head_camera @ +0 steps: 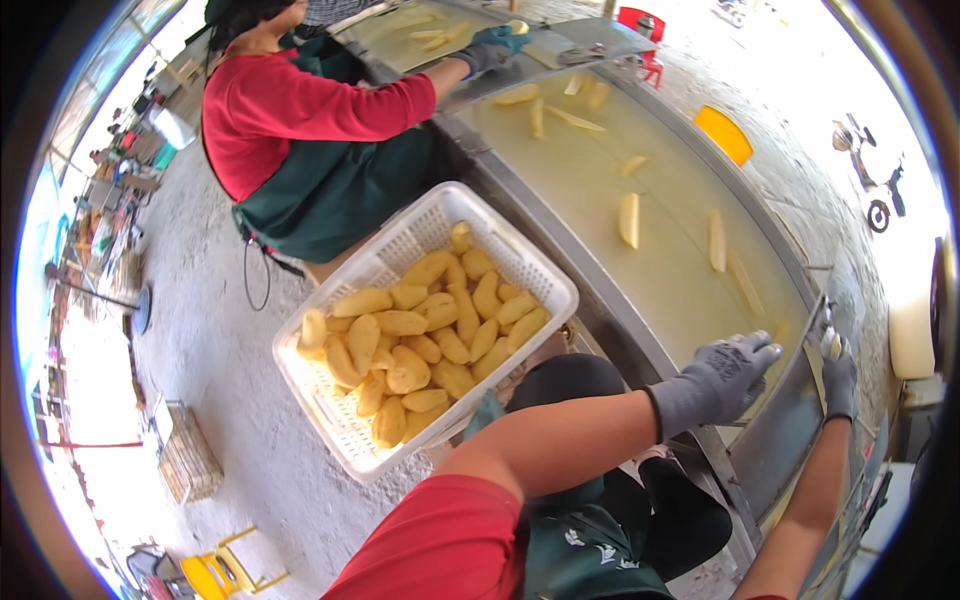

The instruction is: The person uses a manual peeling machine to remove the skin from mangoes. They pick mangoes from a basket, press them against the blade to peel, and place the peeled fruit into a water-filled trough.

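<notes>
My left hand [718, 379], in a grey knitted glove, reaches over the near end of a metal trough [630, 300] of cloudy yellowish water. Its fingers are stretched out; I see nothing held, though the palm is hidden. My right hand [838, 375], also gloved in grey, is beyond a metal divider [780, 420], its fingers around what looks like a small pale piece [835, 345] beside a metal fitting [828, 309]. Long pale-yellow cut root pieces [630, 221] float in the water. A white plastic crate [360, 469] of peeled yellow tubers [409, 369] stands left of my knees.
A co-worker [322, 127] in a red top and green apron sits at the upper left, one gloved hand [499, 45] over the trough. A yellow chair [217, 574] and a wicker basket [189, 454] stand on the floor at left. A scooter [870, 172] is beyond the trough.
</notes>
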Demonstrator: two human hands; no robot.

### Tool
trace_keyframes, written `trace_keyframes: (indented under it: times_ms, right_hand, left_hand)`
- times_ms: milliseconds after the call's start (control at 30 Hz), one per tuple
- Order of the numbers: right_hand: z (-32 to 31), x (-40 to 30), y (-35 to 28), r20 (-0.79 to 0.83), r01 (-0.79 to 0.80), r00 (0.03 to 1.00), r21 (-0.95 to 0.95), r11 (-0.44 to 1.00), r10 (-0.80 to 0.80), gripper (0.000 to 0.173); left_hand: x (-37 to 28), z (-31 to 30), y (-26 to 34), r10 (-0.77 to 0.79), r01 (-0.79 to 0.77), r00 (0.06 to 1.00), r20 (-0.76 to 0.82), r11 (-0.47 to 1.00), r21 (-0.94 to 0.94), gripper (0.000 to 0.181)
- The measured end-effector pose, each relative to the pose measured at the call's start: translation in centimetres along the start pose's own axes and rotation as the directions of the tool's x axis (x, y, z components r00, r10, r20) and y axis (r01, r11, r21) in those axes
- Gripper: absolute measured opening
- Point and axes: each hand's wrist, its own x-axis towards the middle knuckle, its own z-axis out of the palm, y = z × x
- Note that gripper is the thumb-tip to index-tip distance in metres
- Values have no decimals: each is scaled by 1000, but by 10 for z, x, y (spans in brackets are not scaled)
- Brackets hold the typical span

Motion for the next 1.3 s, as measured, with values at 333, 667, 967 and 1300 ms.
trace_keyframes:
  times_ms: [333, 667, 967, 1300]
  right_hand:
    - [5, -83, -48, -260, 97, 966, 304, 948, -15, 65]
    - [29, -149, -156, -371, 521, 817, 152, 840, -441, 53]
    - [21, -158, -167, -296, 427, 883, 189, 884, -363, 49]
    - [-5, -183, -210, -541, 606, 729, 227, 762, -419, 50]
  left_hand:
    - [-9, -102, 19, -84, 12, 978, -190, 937, -349, 42]
    - [-233, -168, -278, -939, 924, 291, -185, 226, 308, 49]
    - [-251, -125, -309, -961, 887, 269, 61, 272, 372, 75]
    - [-116, -167, -152, -638, 134, 766, 80, 37, -990, 42]
